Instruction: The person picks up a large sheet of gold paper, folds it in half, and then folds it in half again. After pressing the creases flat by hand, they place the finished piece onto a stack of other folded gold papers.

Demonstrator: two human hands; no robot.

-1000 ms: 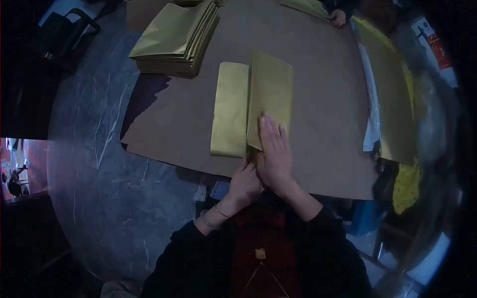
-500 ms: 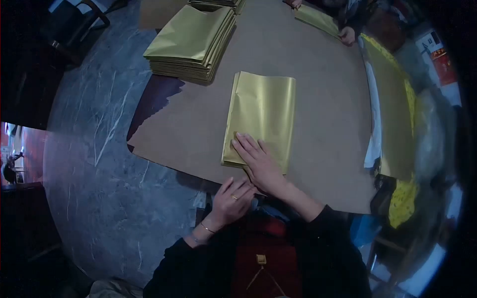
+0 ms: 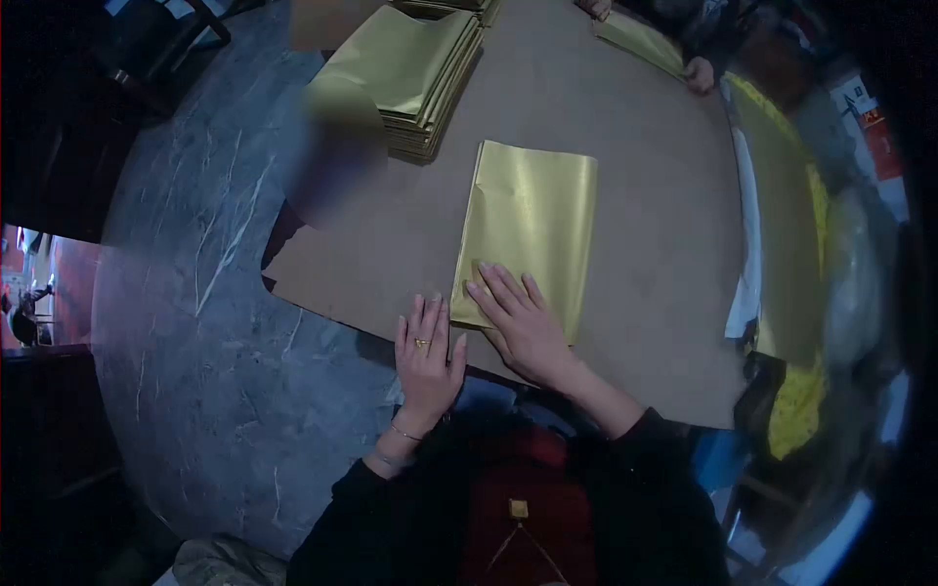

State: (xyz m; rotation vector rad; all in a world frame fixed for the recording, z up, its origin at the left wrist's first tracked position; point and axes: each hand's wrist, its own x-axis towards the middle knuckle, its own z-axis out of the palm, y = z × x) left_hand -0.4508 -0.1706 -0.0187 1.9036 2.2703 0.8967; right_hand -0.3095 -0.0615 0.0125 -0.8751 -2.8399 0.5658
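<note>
A folded gold paper packet lies on the brown table covering, straight in front of me. My right hand rests flat on its lower part with the fingers stretched out. Just left of the packet's lower corner, my left hand lies at the table's front edge, fingers straight and holding nothing. It wears a ring and a thin bracelet. Beneath my right palm, a small flap sticks out past the packet's lower edge; its exact shape is hidden.
A thick stack of gold paper stands at the back left, its left corner covered by a blurred patch. Across the table, a co-worker's hand is at another gold sheet. Larger gold and yellow sheets lie along the right side.
My left hand has opened from a curl near my right wrist and moved left and up to the table edge. My right hand stays on the packet. The view has shifted slightly.
</note>
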